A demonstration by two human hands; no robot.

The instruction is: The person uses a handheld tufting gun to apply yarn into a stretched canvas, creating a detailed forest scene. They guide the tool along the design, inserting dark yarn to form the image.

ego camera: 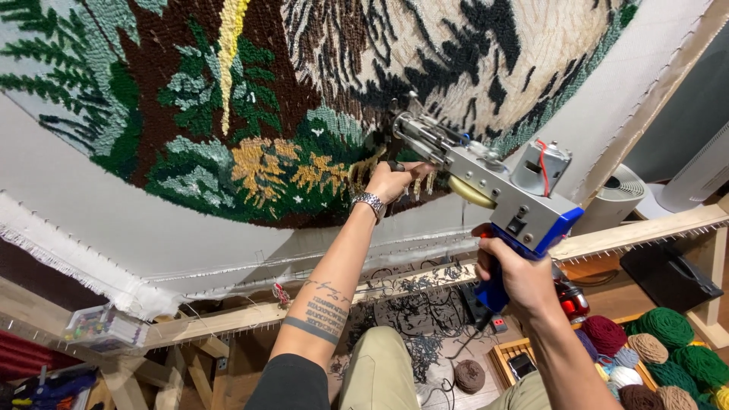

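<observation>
Rug [250, 114]: a large tufted piece on white backing cloth, stretched on a wooden frame [623, 235]; looped, nubbly pile in dark green, brown, yellow, cream and black, with fir shapes and a curved lower edge.
Frame: pale timber rails, their edges lined with rows of small nails; the cloth's frayed hem hung over the left rail.
Left arm: reached up and forward, forearm tattooed, a metal watch [369, 202] at the wrist.
Left hand [391, 182]: closed around a dark front handle by the tool's nose, knuckles against the pile near the yellow patch.
Right arm: raised from the lower right, bare.
Right hand [520, 277]: fist wrapped tight about the blue rear grip, below the gun's body.
Gun [493, 186]: a grey metal tufting tool, boxy, with a silver motor can and red wire on top, a yellow gear at its side; it slanted up-left, its tip at the rug's lower edge.
Yarn [668, 353]: round balls, green, maroon, tan and white, in a crate at the lower right.
Floor: dark yarn clippings scattered beneath the frame.
</observation>
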